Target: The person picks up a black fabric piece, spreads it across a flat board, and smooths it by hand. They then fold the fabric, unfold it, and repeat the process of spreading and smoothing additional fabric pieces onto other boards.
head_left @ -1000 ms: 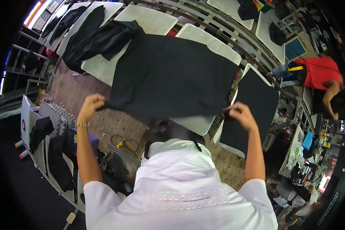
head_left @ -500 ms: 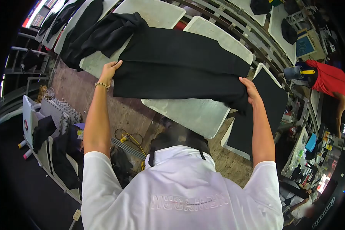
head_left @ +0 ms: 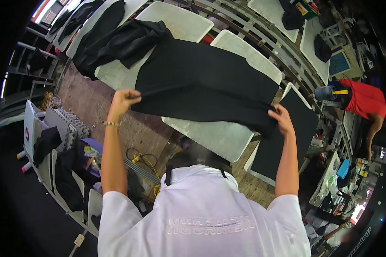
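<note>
A wide black fabric panel lies across pale boards, with a crease running along its near part between my hands. At its left edge, my left hand pinches the near corner area between thumb and fingers. My right hand has its thumb and fingers closed on the right edge of the same panel. The fabric under the fingertips is partly hidden. A bunched black cloth lies on the boards beyond my left hand.
Pale boards line a metal-railed rack. Another black piece covers a board at right. A person in a red top stands far right, near a blue container. A yellow cable and grey foam mats are on the floor.
Both hands have drawn slightly nearer to me, lower in the view. The panel's near layer has shifted with them, and its crease has become more bent.
</note>
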Available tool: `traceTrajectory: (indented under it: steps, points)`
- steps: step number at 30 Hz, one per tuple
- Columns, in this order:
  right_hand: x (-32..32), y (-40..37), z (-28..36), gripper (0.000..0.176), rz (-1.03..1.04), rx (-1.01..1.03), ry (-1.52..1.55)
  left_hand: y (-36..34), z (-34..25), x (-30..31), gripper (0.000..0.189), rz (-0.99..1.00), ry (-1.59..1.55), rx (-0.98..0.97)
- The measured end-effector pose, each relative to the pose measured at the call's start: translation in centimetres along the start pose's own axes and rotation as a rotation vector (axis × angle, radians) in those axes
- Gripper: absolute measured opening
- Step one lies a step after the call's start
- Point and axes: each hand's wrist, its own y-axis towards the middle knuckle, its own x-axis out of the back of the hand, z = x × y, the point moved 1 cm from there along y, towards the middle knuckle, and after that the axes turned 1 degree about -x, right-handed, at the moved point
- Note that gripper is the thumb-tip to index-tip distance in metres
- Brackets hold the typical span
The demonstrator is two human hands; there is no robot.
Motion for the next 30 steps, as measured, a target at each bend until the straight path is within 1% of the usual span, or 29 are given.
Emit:
traceTrajectory:
  steps: [2,4,5,6,7,8,10,11,12,13,14,15,16,17,18,19,20,21,22,23,24,25,26,27,28,29,30]
  points:
    - [-0.4,-4.1,1.2,0.02,0.018,-0.023,-0.039,-4.0,1.4,0.8,0.019,-0.041,0.126,-0.006]
    - [-0.7,-7.8,0.2,0.02,0.053,-0.089,-0.036,-7.8,4.4,1.2,0.021,-0.087,0.118,0.113]
    - [-0.9,-9.3,-0.4,0.02,0.032,-0.003,-0.13,-9.5,6.2,1.3,0.021,-0.081,0.118,0.119]
    - [-1.0,-10.7,-1.5,0.02,0.011,-0.057,-0.078,-11.1,7.9,1.4,0.026,-0.097,0.077,0.086]
    - [-1.3,-11.9,-2.6,0.019,-0.022,-0.054,-0.122,-12.4,8.8,1.2,0.032,-0.113,0.037,0.053]
    - [-1.6,-12.9,-3.2,0.018,-0.056,-0.049,-0.165,-13.5,8.8,0.7,0.032,-0.106,0.037,0.057]
    - [-2.0,-14.3,-3.4,0.018,-0.058,-0.06,-0.213,-15.1,8.6,-0.4,0.038,-0.122,-0.041,0.131]
    - [-2.3,-14.8,-3.3,0.019,-0.074,-0.042,-0.366,-15.4,8.8,-0.7,0.035,-0.135,-0.022,0.091]
    - [-2.4,-15.2,-3.3,0.02,-0.091,-0.022,-0.52,-16.0,9.0,-0.8,0.035,-0.131,-0.022,0.092]
    - [-1.8,-15.5,-3.9,0.027,-0.006,-0.022,-0.681,-16.5,9.0,-0.8,0.031,-0.177,0.109,0.061]
    - [-2.5,-15.7,-2.6,0.027,-0.009,-0.021,-0.681,-16.8,8.0,-0.9,0.027,-0.225,0.239,0.028]
    - [-4.3,-15.8,0.2,0.034,-0.019,0.053,-0.751,-16.9,5.5,-1.3,0.027,-0.224,0.238,0.019]
    - [-6.2,-15.8,2.8,0.041,-0.032,0.124,-0.823,-17.1,1.3,-2.0,0.021,-0.258,0.29,-0.046]
    - [-8.3,-15.3,4.9,0.057,0.063,0.25,-0.725,-17.1,-2.4,-3.1,0.019,-0.292,0.34,-0.114]
    - [-11.5,-14.8,8.3,0.06,0.124,0.35,-0.623,-16.9,-4.9,-4.2,0.019,-0.263,0.344,-0.232]
    - [-15.0,-14.6,12.0,0.068,0.229,0.426,-0.504,-16.7,-7.6,-5.5,0.022,-0.236,0.349,-0.353]
    - [-18.5,-14.7,14.8,0.077,0.317,0.527,-0.321,-16.8,-11.2,-7.2,0.025,-0.189,0.335,-0.402]
    - [-21.7,-14.9,16.8,0.081,0.38,0.627,-0.179,-16.9,-14.0,-8.6,0.026,-0.151,0.332,-0.533]
    - [-24.2,-15.2,18.7,0.079,0.435,0.635,-0.137,-16.9,-16.7,-9.5,0.024,-0.111,0.317,-0.675]
    - [-26.0,-15.3,19.5,0.069,0.429,0.652,-0.078,-17.1,-18.9,-10.1,0.024,-0.191,0.255,-0.733]
    - [-26.5,-15.4,20.4,0.048,0.348,0.582,-0.009,-17.3,-20.2,-10.2,0.023,-0.27,0.193,-0.79]
    - [-26.0,-15.3,21.5,0.037,0.292,0.619,-0.04,-17.2,-19.8,-9.5,0.025,-0.311,0.082,-0.736]
    - [-25.2,-15.5,22.6,0.027,0.237,0.656,-0.07,-16.4,-19.1,-9.0,0.033,-0.206,-0.203,-0.729]
    - [-24.2,-16.3,23.7,0.016,0.195,0.526,0.014,-15.5,-20.4,-9.4,0.036,-0.173,-0.185,-0.784]
    - [-22.7,-16.9,24.5,0.016,0.186,0.491,-0.036,-14.5,-22.0,-10.1,0.04,-0.143,-0.166,-0.839]
    - [-21.0,-17.7,25.9,0.017,0.232,0.551,-0.107,-13.6,-22.0,-10.7,0.038,-0.024,-0.074,-0.876]
    - [-19.5,-18.6,26.9,0.02,0.245,0.661,-0.211,-12.6,-21.3,-11.4,0.037,0.093,0.02,-0.905]
